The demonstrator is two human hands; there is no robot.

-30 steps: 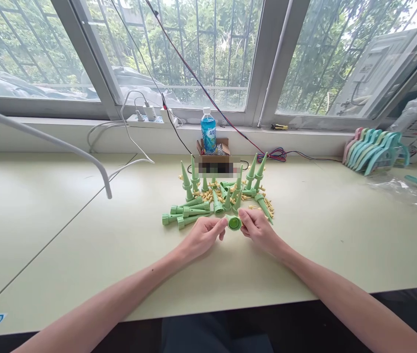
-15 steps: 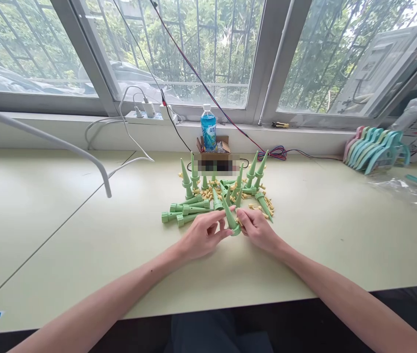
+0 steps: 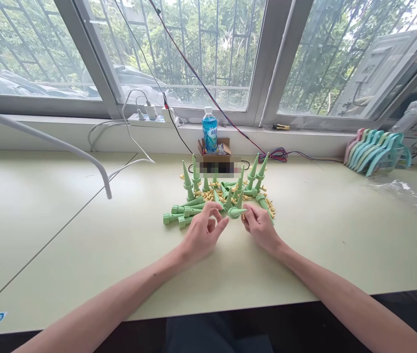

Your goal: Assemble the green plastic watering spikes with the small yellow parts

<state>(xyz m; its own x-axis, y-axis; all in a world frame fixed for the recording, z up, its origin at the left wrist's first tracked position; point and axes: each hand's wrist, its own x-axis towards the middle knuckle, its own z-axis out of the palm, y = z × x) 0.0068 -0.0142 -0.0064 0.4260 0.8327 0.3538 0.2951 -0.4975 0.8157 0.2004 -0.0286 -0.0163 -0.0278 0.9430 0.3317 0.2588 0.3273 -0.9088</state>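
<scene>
My right hand point(image 3: 259, 225) pinches a green plastic watering spike point(image 3: 235, 213) by its pointed end, with the collar facing left. To its left, my left hand point(image 3: 205, 226) has thumb and fingers curved apart and holds nothing. Just beyond my hands, several similar spikes stand on their caps, points up, such as a tall upright spike point(image 3: 187, 180). Other green spikes point(image 3: 183, 211) lie on their sides near my left fingers. Small yellow plastic pieces point(image 3: 247, 196) are scattered among them; whether my right fingers also hold one is hidden.
Behind the spikes sits a small cardboard box point(image 3: 214, 158), with a blue drink bottle point(image 3: 210, 131) at it. Coiled cable point(image 3: 275, 155) lies right of that. Small coloured hangers point(image 3: 374, 151) stand at the far right. A white bent tube point(image 3: 83, 151) reaches over the table's left.
The watering spike has swung from upright to nearly level, its point now at my right fingers. My left hand has come off it and opened. A person's hand at the far right has left view.
</scene>
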